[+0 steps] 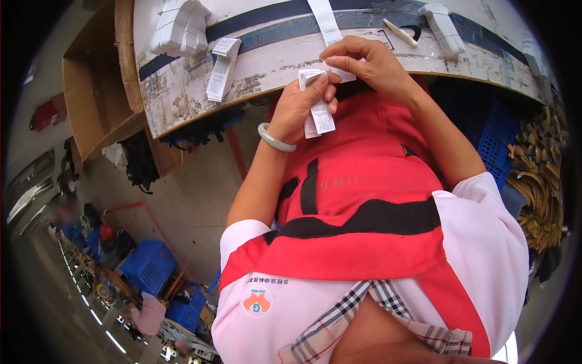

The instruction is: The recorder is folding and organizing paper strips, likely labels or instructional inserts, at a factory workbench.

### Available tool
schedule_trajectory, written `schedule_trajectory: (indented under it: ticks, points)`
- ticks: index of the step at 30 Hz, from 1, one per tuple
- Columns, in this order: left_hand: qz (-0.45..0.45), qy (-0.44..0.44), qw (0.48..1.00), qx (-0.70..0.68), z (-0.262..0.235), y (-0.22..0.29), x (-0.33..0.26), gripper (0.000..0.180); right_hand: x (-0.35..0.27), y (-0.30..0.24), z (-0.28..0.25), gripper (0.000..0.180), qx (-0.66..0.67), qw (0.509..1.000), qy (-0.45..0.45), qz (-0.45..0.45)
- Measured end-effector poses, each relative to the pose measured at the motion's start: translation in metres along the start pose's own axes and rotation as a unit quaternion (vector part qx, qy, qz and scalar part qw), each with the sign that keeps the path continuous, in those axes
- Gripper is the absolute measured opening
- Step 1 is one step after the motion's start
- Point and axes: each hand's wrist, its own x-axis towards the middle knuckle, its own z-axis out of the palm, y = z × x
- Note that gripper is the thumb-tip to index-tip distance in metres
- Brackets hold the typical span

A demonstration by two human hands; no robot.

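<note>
My left hand (305, 103), a pale bangle on its wrist, is closed around a small bundle of white printed labels (323, 116). The labels hang below the fingers in front of the red apron. My right hand (376, 67) is just to the right, thumb and forefinger pinched at a white printed label strip (325, 23). That strip runs from the far side of the table down past the fingertips, and the hand partly hides it. On the table, left of my hands, lies a folded stack of printed labels (222, 70).
Thick label stacks (179, 29) lie at the table's far left, and another label stack (442, 29) at the right. A white pen-like tool (400, 33) lies near it. A cardboard box (97, 79) adjoins the table's left end. A blue crate (498, 136) stands at the right.
</note>
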Motion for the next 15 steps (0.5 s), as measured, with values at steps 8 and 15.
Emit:
schedule_trajectory:
  ticks: [8, 15]
  points:
    - [0.027, 0.074, 0.996, 0.048, -0.003, 0.003, 0.003, 0.024, 0.035, 0.028, -0.030, 0.019, -0.395, 0.865, 0.204, -0.231]
    - [0.347, 0.180, 0.853, 0.347, -0.002, 0.013, 0.015, 0.019, -0.001, -0.013, -0.005, 0.014, -0.219, 0.964, 0.089, -0.122]
